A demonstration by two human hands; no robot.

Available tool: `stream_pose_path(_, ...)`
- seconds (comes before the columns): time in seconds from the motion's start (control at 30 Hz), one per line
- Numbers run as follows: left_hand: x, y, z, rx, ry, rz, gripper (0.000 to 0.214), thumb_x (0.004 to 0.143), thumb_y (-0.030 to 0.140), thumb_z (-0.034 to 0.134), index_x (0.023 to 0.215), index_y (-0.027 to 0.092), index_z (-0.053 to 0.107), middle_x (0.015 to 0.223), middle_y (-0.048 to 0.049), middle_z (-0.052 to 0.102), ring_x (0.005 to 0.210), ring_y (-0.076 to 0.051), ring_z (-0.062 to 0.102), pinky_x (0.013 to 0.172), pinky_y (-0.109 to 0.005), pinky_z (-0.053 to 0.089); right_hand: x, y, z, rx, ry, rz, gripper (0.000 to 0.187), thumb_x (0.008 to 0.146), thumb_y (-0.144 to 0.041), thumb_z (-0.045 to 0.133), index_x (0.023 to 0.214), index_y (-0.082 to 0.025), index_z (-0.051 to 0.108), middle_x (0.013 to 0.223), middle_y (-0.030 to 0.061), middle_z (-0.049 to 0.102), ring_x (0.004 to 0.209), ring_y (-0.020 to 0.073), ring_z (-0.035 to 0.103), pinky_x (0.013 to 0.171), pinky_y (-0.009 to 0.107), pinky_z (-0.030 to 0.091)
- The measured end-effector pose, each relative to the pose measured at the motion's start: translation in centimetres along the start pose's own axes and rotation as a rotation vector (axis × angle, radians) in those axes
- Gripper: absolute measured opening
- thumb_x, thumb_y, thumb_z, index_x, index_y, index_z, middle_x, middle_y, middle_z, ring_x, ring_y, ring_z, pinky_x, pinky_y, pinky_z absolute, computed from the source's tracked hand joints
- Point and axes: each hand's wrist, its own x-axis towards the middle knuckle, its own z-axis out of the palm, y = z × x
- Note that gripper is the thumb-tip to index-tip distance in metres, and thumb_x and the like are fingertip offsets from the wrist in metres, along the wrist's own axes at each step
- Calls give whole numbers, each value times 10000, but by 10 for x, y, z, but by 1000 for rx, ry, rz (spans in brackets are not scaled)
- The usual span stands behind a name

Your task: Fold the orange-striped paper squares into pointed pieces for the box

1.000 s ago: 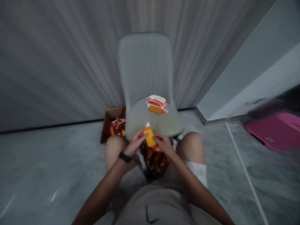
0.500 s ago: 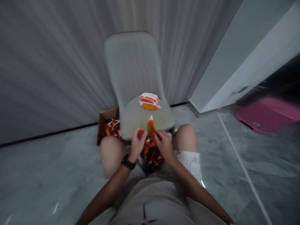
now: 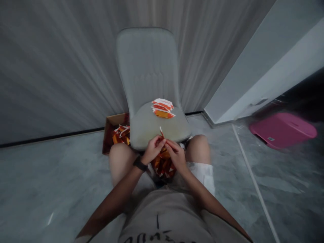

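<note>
Chair: light-grey padded chair [image 3: 149, 57], its seat facing the person; every place below is told from it.
Piece in hand: narrow orange-red folded piece with a white pointed tip, likely thin card [image 3: 161, 131], raised in front of the chair's near edge and seen almost edge-on.
Left hand: the left hand [image 3: 153, 148], wearing a black wristband [image 3: 140, 164], is just in front of the chair's near edge; thumb and forefinger are together, pinching the piece's lower part.
Right hand: the right hand [image 3: 177, 156] is in front of the chair, a little to its right; fingertips are together and meet the left thumb, seemingly clamped on the same piece, though the exact contact is too small to tell.
Stack: overlapping orange-and-white flat pieces [image 3: 162, 108] rest on the chair's seat, toward the backrest.
Heap: loose glossy orange pieces [image 3: 163, 166] lie between the knees, below the chair's front edge.
Carton: open brown cardboard box [image 3: 108, 133] beside the chair's left side, with similar pieces inside.
Good handling: pinch lightly near the fold, press evenly from both sides, and keep the pointed tip free so it does not crumple; blunt force would probably crease it.
</note>
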Motion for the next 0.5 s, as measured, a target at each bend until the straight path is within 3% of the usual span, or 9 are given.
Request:
stream_pose_path(0.2,17,0,-15,68,67,3,450,909,614,521,786,183,567,726,-9,574,681,-142,515,627,-236,437,18,-11,11,74,6,87,328,915,-416,630,1151,-227,757,1162,65,755,1083,238,705,1012,422,546)
stream_pose_path(0.33,22,-7,-21,82,96,29,394,943,538,501,803,180,588,738,-15,588,699,-147,522,645,-237,446,23,-3,20,42,19,164,374,902,-429,647,1189,-204,732,1156,75,757,1031,243,725,941,390,582)
stream_pose_path(0.5,24,-17,-26,130,40,21,330,938,474,512,821,179,602,740,-8,591,704,-143,524,662,-232,443,31,12,24,-109,-26,106,371,922,-428,621,1221,-228,710,1165,73,753,1031,243,721,885,359,590)
